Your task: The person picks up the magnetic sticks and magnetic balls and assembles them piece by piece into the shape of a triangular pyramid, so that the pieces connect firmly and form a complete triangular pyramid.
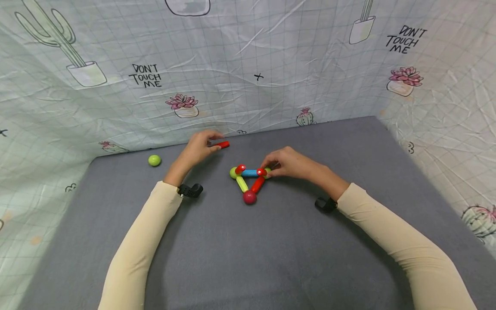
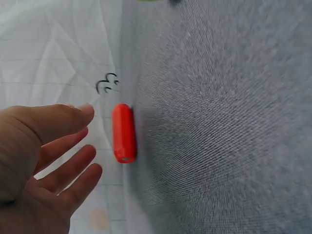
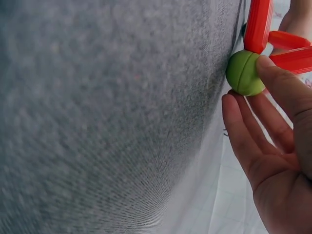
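A red rod (image 1: 222, 145) lies near the back of the grey table. My left hand (image 1: 200, 146) reaches over it; in the left wrist view the thumb and parted fingers stand a little apart from the rod (image 2: 124, 133). With my right hand (image 1: 288, 163) I pinch a green ball (image 3: 243, 73) between thumb and fingers. That ball is a corner of a triangle, joined by a blue rod (image 1: 249, 173) to another green ball (image 1: 233, 173). A yellow-green rod (image 1: 242, 184) and a red rod lead to a dark red ball (image 1: 249, 197). Short red rods stick up from both green corners.
A loose green ball (image 1: 154, 160) lies at the back left of the grey table (image 1: 248, 258). A patterned cloth (image 1: 232, 64) hangs along the table's back edge and sides. Each wrist wears a black band with a camera.
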A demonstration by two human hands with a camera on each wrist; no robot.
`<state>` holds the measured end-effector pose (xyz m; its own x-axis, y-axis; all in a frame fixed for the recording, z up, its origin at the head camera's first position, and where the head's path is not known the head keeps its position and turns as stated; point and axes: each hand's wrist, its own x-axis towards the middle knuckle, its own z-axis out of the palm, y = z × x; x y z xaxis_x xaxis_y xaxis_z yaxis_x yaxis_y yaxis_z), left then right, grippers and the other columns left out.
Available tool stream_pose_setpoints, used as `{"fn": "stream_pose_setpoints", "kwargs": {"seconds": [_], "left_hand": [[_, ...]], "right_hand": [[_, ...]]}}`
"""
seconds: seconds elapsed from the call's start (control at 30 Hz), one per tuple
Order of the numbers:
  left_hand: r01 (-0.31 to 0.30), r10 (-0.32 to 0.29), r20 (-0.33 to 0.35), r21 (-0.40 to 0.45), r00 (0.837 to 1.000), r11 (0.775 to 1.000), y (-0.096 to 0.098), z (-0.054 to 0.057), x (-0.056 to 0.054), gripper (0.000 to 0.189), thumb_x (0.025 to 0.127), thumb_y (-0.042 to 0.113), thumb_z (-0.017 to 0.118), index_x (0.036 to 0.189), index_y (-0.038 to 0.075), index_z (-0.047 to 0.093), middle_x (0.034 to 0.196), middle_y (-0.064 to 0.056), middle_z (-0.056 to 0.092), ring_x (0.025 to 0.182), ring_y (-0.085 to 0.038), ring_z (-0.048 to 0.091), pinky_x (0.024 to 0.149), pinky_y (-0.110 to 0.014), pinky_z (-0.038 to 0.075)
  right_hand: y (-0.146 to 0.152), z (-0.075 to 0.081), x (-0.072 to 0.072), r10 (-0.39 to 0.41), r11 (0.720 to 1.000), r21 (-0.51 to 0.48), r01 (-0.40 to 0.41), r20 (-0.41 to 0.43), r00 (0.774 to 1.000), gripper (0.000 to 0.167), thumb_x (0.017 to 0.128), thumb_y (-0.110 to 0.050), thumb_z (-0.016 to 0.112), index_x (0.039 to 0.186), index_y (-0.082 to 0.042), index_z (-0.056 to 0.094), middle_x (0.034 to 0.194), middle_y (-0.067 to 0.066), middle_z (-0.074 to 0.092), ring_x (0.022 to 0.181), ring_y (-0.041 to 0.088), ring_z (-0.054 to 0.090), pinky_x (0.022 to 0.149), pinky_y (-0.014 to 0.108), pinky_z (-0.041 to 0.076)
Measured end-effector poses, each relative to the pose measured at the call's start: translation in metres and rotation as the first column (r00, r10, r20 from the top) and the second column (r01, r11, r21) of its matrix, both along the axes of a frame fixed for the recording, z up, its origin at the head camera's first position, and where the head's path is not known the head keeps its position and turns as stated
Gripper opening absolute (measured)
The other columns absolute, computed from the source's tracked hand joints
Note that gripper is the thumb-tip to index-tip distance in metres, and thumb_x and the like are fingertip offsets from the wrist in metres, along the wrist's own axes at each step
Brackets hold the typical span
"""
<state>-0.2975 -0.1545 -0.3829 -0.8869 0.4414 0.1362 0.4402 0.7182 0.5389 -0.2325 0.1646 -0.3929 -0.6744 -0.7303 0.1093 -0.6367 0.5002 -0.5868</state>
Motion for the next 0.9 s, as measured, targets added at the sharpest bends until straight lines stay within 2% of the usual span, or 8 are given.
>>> {"fn": "stream_pose_setpoints", "kwargs": {"seconds": [0.17,0.4,0.6,0.9], "left_hand": [[-0.020,0.019,-0.023,-0.053,1.000,0.998,0.006,-0.007,-0.013,0.037,0.095,0.006,0.072,0.130,-0.001,0.066,0.132,-0.021,0.064,0.122,-0.038,0.060,0.101,-0.051,0.050],[0.007,-0.011,-0.044,-0.090,0.999,0.996,0.012,-0.016,-0.023,0.036,0.092,0.005,0.075,0.126,-0.004,0.067,0.124,-0.023,0.067,0.112,-0.037,0.063,0.098,-0.048,0.050],[0.011,-0.015,-0.047,-0.086,0.999,0.996,0.013,-0.019,-0.023,0.030,0.088,-0.002,0.076,0.118,-0.005,0.071,0.111,-0.023,0.071,0.103,-0.035,0.066,0.092,-0.047,0.052],[-0.007,0.004,-0.061,-0.061,0.998,0.998,0.012,-0.017,-0.016,0.029,0.088,-0.005,0.073,0.118,-0.005,0.071,0.114,-0.023,0.070,0.104,-0.036,0.065,0.092,-0.047,0.052]], "right_hand": [[0.001,0.001,0.003,-0.023,1.000,-0.004,0.023,-0.002,1.000,0.025,0.084,-0.013,0.085,0.108,-0.011,0.075,0.104,0.001,0.072,0.093,0.014,0.069,0.083,0.030,0.060],[0.003,0.003,0.007,-0.028,0.999,0.014,0.028,-0.018,0.999,0.026,0.084,-0.018,0.086,0.107,-0.012,0.076,0.101,0.001,0.072,0.086,0.011,0.067,0.078,0.028,0.059],[0.002,0.003,0.008,-0.047,0.998,0.038,0.047,0.011,0.999,0.025,0.085,-0.020,0.085,0.107,-0.011,0.078,0.099,0.000,0.072,0.085,0.008,0.067,0.075,0.026,0.058],[0.001,0.003,0.007,-0.068,0.997,0.042,0.067,0.029,0.997,0.025,0.085,-0.021,0.085,0.107,-0.010,0.079,0.098,-0.002,0.071,0.084,0.008,0.068,0.073,0.025,0.057]]}}
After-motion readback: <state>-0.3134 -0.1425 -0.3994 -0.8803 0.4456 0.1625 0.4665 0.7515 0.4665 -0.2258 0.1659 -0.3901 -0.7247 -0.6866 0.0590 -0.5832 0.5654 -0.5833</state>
